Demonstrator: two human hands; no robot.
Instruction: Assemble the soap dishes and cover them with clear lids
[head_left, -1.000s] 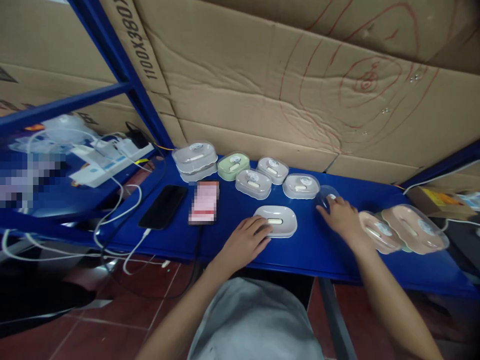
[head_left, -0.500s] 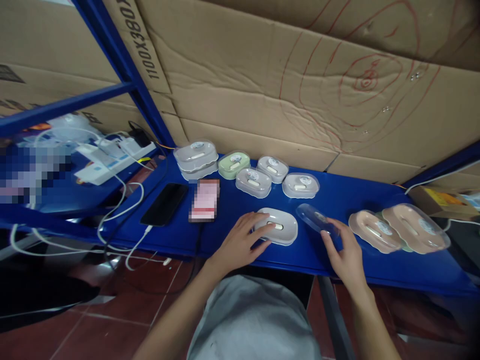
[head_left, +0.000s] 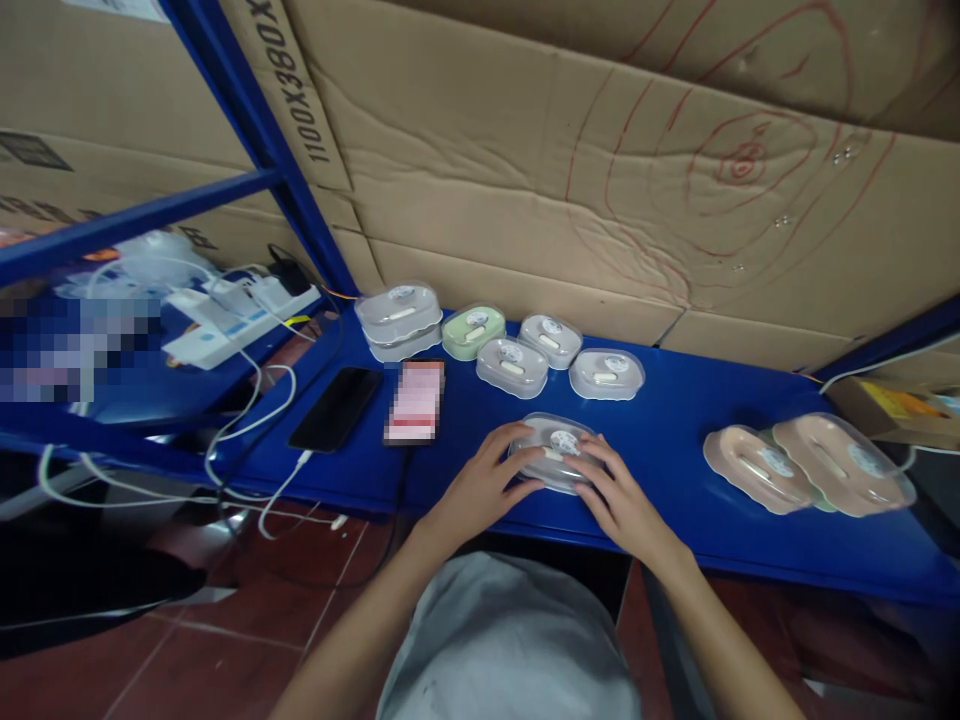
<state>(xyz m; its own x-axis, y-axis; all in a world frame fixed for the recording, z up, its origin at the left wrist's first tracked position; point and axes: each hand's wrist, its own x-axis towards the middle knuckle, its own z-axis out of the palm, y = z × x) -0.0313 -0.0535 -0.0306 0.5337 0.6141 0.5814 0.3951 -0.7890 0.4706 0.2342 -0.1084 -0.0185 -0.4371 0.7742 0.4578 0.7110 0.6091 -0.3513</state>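
A pale grey soap box [head_left: 551, 480] lies on the blue shelf in front of me, a clear lid [head_left: 564, 422] with a round sticker now over it. My left hand [head_left: 491, 472] grips the left end, thumb at the near side and fingers reaching over the top. At the right end, my right hand [head_left: 616, 492] has its fingers on the lid's rim, with the thumb low at the front. A small white bar shows beneath the lid. Whether the lid sits fully down cannot be seen, since the fingers cover both ends.
Behind stand grey lidded boxes [head_left: 512, 370] and a green one [head_left: 472, 332]. Pink lidded boxes [head_left: 757, 468] lie to the right. Two phones, one dark [head_left: 335, 410], one lit [head_left: 415, 402], rest at left near a power strip [head_left: 240, 330]. Cardboard [head_left: 480, 180] backs the shelf.
My right hand has brought the clear lid leftward from beside the soap box onto its top. My left hand has stayed at the box's left end.
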